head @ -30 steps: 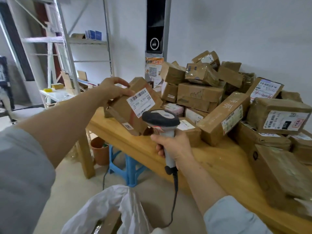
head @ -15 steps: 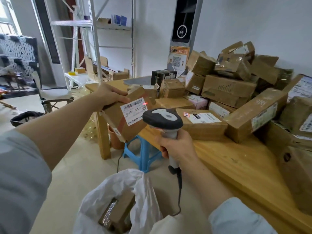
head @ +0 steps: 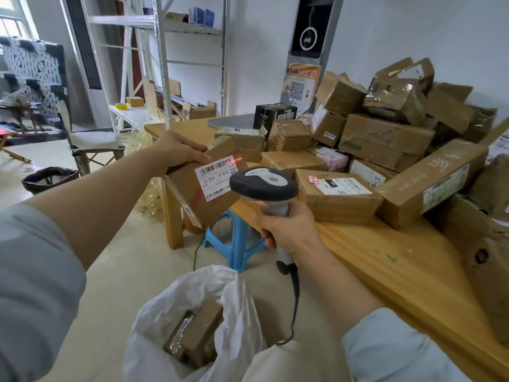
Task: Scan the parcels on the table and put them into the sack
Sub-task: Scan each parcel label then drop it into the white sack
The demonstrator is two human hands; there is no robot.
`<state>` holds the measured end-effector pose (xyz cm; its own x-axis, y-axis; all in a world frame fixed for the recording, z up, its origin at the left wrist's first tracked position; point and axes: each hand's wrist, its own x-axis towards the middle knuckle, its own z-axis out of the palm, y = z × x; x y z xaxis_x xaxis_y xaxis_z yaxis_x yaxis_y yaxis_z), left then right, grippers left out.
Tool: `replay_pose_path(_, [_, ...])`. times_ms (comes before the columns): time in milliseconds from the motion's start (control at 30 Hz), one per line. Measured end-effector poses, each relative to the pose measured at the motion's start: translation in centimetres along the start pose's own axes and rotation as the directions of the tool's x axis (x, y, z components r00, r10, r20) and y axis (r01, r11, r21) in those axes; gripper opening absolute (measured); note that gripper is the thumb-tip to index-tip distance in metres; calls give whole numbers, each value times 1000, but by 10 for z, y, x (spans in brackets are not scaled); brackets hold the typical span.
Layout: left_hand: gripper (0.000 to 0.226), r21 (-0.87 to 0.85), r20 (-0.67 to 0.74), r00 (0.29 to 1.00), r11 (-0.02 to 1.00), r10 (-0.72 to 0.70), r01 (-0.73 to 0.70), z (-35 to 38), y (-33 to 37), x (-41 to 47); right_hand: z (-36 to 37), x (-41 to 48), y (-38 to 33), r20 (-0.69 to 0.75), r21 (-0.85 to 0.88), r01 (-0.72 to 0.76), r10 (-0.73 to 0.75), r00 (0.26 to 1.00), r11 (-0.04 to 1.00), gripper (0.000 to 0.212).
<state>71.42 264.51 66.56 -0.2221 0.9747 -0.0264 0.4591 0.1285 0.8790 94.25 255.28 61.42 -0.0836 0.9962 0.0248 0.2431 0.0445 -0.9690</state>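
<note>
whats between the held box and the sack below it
Head view: between box and sack lies floor with a thin dark cable; a blue stool stands just right.

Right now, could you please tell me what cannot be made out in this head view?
Head view only:
- scanner window, under its hood and the right hand.
- sack depths, behind white folds; one boxed parcel shows.
- held parcel label print, too small.
- right-edge parcels, cut off by the frame.
</note>
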Motion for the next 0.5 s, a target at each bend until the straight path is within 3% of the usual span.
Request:
replay_pose_path(333, [47,-1,-2,999,999,-39,39,-1,-20,4,9,7,8,29,-40,16,-15,999,999,9])
replay_pose_path(500, [47,-39,-10,997,997,-74,73,3,-35,5,13,14,19,29,24,-64,63,998,998,11])
